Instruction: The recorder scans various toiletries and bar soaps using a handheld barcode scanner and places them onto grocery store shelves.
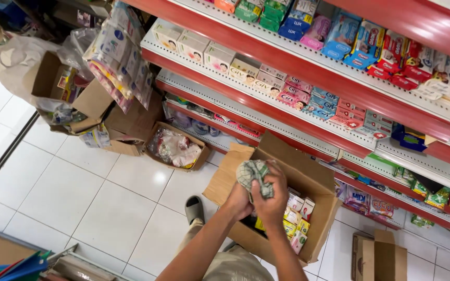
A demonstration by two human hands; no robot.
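Right hand [271,200]: fingers curled shut around a crumpled green-and-white checked cloth [252,173]; back of the hand faces the camera, wrist bent down over the box
Left hand [238,202]: just beside the right, touching it; mostly hidden behind it, so I cannot tell how far its fingers are closed or whether they grip the cloth's lower end
Cloth: bunched into a wad, held above the open cardboard box [308,179], not resting in it; bunching likely keeps it compact enough for one fist
Box: flaps folded outward so the inside stays reachable; stands on the white tiled floor [79,192] against the foot of the shelving
Box contents: small upright cartons [297,221] in white, yellow and green, packed along the right-hand side (left part of the interior is hidden by the hands)
Shelves [298,67]: red-edged; rows of boxed soaps and packets face outward
Foot: grey sandal [194,209] just left of the box; person appears to crouch close
Surroundings: more open cartons [175,148] with wrapped goods further left; hanging sachet strips [118,52] above them; a small box [378,255] lower right
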